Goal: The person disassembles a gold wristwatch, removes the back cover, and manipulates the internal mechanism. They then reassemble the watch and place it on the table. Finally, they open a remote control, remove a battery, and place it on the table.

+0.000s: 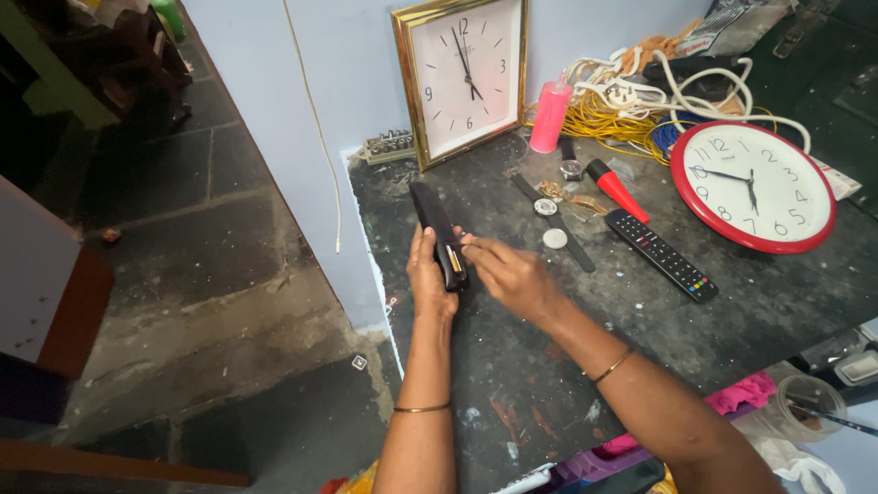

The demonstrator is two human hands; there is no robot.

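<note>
Head view: left hand clasped around black remote, steadying it upright while right hand fingertips pinch its battery end.

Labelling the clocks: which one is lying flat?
The round red-rimmed clock lies flat on the table, at the right. The square gold-framed clock stands leaning against the wall.

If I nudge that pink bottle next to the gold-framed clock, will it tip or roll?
The pink bottle stands upright and looks tall and narrow, so a push near its top would probably tip it. Its round body would then likely roll, though the yellow wire tangle beside it might stop it. It looks like plastic, so probably light and not fragile.
</note>
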